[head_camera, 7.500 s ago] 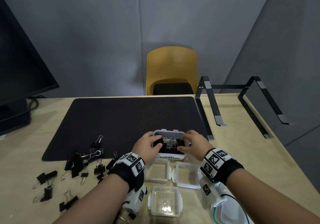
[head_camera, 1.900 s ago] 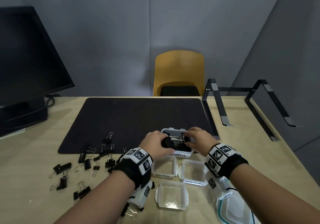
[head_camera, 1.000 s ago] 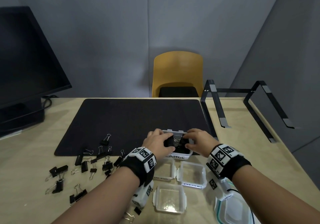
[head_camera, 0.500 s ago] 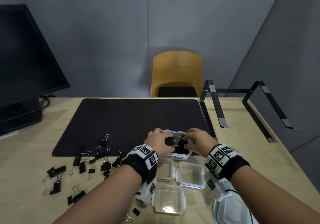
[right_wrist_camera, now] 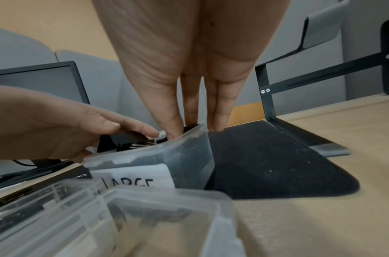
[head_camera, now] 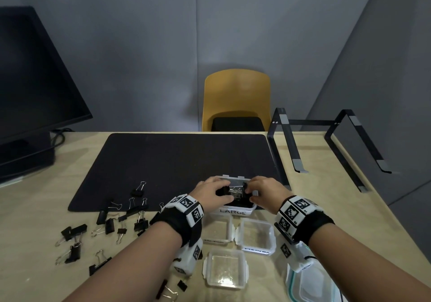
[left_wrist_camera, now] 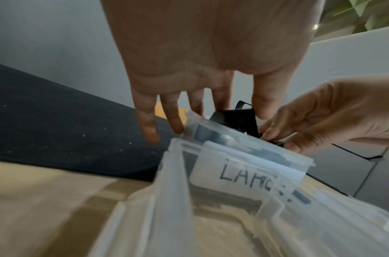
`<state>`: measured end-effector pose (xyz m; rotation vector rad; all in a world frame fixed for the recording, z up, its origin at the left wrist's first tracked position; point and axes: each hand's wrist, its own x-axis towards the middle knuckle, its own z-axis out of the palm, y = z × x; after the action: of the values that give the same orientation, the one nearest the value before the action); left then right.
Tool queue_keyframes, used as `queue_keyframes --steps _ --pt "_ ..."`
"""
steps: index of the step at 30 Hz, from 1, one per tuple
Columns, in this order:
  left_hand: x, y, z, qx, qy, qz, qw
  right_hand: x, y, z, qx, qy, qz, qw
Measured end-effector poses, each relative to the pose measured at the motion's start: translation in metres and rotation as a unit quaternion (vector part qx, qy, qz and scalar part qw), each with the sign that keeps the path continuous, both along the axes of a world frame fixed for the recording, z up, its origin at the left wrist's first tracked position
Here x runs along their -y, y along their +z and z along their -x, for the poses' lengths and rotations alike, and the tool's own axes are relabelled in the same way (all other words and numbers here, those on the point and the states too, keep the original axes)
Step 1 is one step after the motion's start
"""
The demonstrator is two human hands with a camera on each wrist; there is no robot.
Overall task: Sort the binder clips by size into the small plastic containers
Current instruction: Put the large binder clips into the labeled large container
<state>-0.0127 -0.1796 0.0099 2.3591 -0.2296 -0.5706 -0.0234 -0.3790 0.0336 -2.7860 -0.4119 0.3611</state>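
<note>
From the head view, both hands meet over the LARGE container [head_camera: 235,209], which sits on the near edge of the black mat [head_camera: 177,161]. The left hand [head_camera: 211,193] covers that container's left rim and the right hand [head_camera: 264,193] its right rim; between them only a patch of black clips and silver handles [head_camera: 235,191] shows, so the count inside is hidden. Nearer the person than the LARGE container stand three clear containers [head_camera: 255,236]; the left one is half hidden by the left wrist band and its label is too small to read. To the left of the LARGE container loose binder clips [head_camera: 109,226] lie scattered, some on the mat's edge, most on the table [head_camera: 35,208].

From the left wrist view, the left hand [left_wrist_camera: 202,69] has fairly straight fingers reaching down over the rim, thumb and forefinger against a large black clip [left_wrist_camera: 237,120]; whether they pinch it cannot be told. The right hand [left_wrist_camera: 321,118] curls its fingertips onto the same clip. The label is blurred.

From the right wrist view, the right hand [right_wrist_camera: 189,69] dips its fingertips behind the container wall, hiding them. The left hand [right_wrist_camera: 57,125] lies on the black clip.
</note>
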Motion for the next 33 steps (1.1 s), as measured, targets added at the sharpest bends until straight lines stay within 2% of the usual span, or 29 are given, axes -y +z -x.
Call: queue_keyframes --steps 3,6,10,18,21,25,33 --pt "-0.002 0.000 -0.002 -0.026 0.008 0.017 0.999 0.000 -0.001 -0.001 -0.002 0.002 -0.005 1.000" --pt "-0.005 0.001 -0.002 -0.019 -0.014 -0.003 1.000 0.000 0.000 -0.002 -0.008 -0.008 -0.021 1.000" --pt "-0.007 -0.004 0.000 -0.003 -0.022 0.011 1.000 0.001 0.001 -0.003 -0.008 -0.013 -0.029 0.999" --pt "-0.007 -0.001 0.001 0.012 -0.073 -0.069 0.995 0.001 0.001 -0.005 -0.006 -0.007 -0.021 1.000" --pt "-0.007 -0.001 0.001 0.014 -0.064 -0.045 0.997 0.001 0.000 -0.004 -0.001 -0.003 -0.016 1.000" --pt "-0.013 -0.002 0.001 0.064 -0.029 0.028 0.997 0.002 0.000 -0.003 -0.004 0.001 -0.008 1.000" --pt "-0.014 -0.006 -0.001 0.068 -0.011 0.032 0.997 0.005 0.000 -0.003 -0.016 -0.018 -0.049 0.999"
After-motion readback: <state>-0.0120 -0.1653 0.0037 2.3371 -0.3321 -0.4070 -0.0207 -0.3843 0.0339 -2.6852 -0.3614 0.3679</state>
